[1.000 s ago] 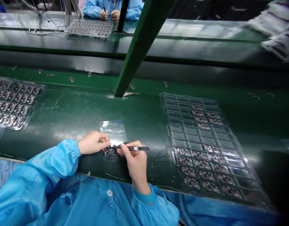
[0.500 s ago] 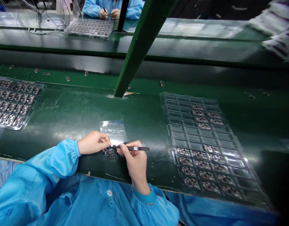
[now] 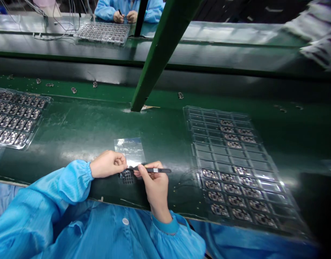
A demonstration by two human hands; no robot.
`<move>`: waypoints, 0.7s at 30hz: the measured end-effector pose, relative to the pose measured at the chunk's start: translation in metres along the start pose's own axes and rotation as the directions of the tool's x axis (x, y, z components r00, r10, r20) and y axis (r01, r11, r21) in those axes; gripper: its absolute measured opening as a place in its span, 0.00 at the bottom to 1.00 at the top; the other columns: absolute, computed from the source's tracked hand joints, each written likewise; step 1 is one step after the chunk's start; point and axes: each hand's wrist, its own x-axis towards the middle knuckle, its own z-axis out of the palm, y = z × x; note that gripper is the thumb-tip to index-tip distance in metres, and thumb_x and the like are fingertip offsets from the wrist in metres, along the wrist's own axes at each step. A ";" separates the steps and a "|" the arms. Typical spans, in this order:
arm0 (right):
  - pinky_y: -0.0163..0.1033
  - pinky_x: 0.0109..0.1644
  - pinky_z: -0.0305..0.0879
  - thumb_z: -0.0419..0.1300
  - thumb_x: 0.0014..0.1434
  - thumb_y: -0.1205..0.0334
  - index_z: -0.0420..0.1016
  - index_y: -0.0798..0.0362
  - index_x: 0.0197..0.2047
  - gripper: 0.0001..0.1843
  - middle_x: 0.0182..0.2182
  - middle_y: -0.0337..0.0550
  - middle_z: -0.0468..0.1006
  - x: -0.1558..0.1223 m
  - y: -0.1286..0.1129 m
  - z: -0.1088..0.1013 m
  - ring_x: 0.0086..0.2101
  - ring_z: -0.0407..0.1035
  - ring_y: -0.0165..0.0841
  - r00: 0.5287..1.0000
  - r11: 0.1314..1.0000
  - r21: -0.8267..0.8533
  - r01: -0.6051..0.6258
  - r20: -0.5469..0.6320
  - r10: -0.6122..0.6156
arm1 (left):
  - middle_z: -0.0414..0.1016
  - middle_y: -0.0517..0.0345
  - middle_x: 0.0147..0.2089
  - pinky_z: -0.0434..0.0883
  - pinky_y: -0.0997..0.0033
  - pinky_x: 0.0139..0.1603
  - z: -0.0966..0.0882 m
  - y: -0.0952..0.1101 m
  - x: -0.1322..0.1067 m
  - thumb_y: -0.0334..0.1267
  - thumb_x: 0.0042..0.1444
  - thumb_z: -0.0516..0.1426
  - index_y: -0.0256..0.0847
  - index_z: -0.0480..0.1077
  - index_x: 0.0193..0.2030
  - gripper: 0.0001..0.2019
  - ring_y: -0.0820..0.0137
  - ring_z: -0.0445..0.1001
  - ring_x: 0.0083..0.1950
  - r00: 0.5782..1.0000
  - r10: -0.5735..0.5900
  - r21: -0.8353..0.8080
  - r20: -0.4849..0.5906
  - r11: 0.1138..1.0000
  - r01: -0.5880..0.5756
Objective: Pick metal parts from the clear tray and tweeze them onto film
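My left hand [image 3: 108, 164] is curled into a pinch over a small dark circuit part [image 3: 123, 175] lying on a little gridded pad [image 3: 128, 177] near the front edge of the green bench. My right hand [image 3: 153, 184] grips black tweezers [image 3: 150, 170] with a white band, their tip pointing left at that part. A shiny clear film sheet [image 3: 130, 151] lies just behind both hands. Both sleeves are blue.
A clear tray [image 3: 235, 158] partly filled with small boards lies to the right, a fuller tray [image 3: 14, 117] at the left. Loose parts [image 3: 73, 90] ride on the belt strip behind. A green slanted post [image 3: 157, 54] rises mid-bench. Another person's hands [image 3: 124, 16] work at the far side.
The loose parts on the belt strip have drifted left. My left fingers have shifted slightly over the small part; my right hand and the tweezers stay put.
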 end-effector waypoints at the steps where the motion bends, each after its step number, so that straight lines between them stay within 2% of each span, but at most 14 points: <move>1: 0.40 0.32 0.76 0.68 0.48 0.46 0.63 0.51 0.30 0.21 0.22 0.38 0.77 0.000 0.000 0.000 0.24 0.76 0.36 1.000 1.000 0.002 0.006 0.001 -0.006 | 0.68 0.64 0.22 0.62 0.78 0.28 0.000 0.000 0.000 0.35 0.51 0.56 0.37 0.69 0.26 0.06 0.76 0.67 0.25 1.000 0.006 -0.016 -0.014 1.000 -0.006; 4: 0.39 0.31 0.75 0.67 0.51 0.47 0.64 0.51 0.31 0.20 0.21 0.38 0.77 0.000 0.002 -0.001 0.23 0.76 0.36 0.999 0.999 0.013 0.035 -0.013 -0.035 | 0.66 0.64 0.22 0.61 0.78 0.28 -0.001 -0.001 0.000 0.36 0.51 0.56 0.37 0.68 0.26 0.06 0.77 0.65 0.24 1.000 0.010 -0.108 -0.024 0.994 -0.013; 7: 0.40 0.30 0.75 0.59 0.58 0.44 0.67 0.52 0.37 0.19 0.24 0.41 0.78 -0.002 0.002 0.001 0.24 0.76 0.36 0.999 0.998 0.051 0.048 -0.004 -0.048 | 0.65 0.65 0.21 0.61 0.78 0.25 -0.002 0.000 0.000 0.39 0.53 0.56 0.37 0.67 0.27 0.08 0.77 0.62 0.23 1.000 -0.014 -0.193 0.022 0.981 0.018; 9: 0.41 0.32 0.75 0.54 0.62 0.45 0.69 0.53 0.44 0.19 0.27 0.43 0.80 -0.004 0.000 0.001 0.27 0.76 0.35 0.997 0.997 0.048 0.054 0.050 -0.056 | 0.65 0.65 0.21 0.61 0.78 0.25 -0.001 0.001 -0.001 0.40 0.53 0.56 0.37 0.67 0.28 0.08 0.77 0.62 0.22 0.999 -0.023 -0.221 0.041 0.975 0.031; 11: 0.40 0.36 0.75 0.55 0.63 0.49 0.70 0.52 0.47 0.17 0.31 0.43 0.80 -0.006 -0.002 0.001 0.31 0.77 0.35 0.985 0.996 -0.001 0.086 0.147 -0.085 | 0.65 0.65 0.21 0.61 0.79 0.25 0.000 0.002 -0.001 0.39 0.54 0.56 0.37 0.67 0.28 0.08 0.77 0.64 0.22 0.999 -0.022 -0.234 0.037 0.972 0.030; 13: 0.39 0.40 0.74 0.60 0.61 0.55 0.70 0.51 0.47 0.13 0.35 0.43 0.79 -0.007 -0.004 0.000 0.34 0.76 0.34 0.964 0.991 -0.045 0.129 0.241 -0.114 | 0.67 0.64 0.21 0.61 0.79 0.26 0.002 0.003 -0.002 0.39 0.54 0.56 0.36 0.68 0.28 0.08 0.77 0.65 0.23 1.000 -0.022 -0.227 0.023 0.974 0.027; 15: 0.36 0.40 0.73 0.62 0.58 0.58 0.70 0.50 0.44 0.12 0.35 0.41 0.78 -0.007 -0.004 -0.001 0.36 0.76 0.34 0.952 0.987 -0.062 0.151 0.277 -0.128 | 0.70 0.63 0.22 0.63 0.79 0.27 0.003 0.003 -0.002 0.39 0.54 0.57 0.36 0.69 0.28 0.09 0.76 0.68 0.24 1.000 -0.012 -0.197 0.009 0.980 0.014; 21: 0.31 0.34 0.69 0.61 0.57 0.63 0.68 0.51 0.42 0.09 0.31 0.38 0.75 -0.006 0.001 0.003 0.32 0.73 0.29 0.959 0.981 -0.089 0.173 0.242 -0.147 | 0.78 0.60 0.27 0.68 0.78 0.33 0.001 0.003 -0.006 0.37 0.56 0.55 0.37 0.74 0.34 0.07 0.72 0.76 0.30 0.995 0.086 -0.037 0.042 0.996 -0.085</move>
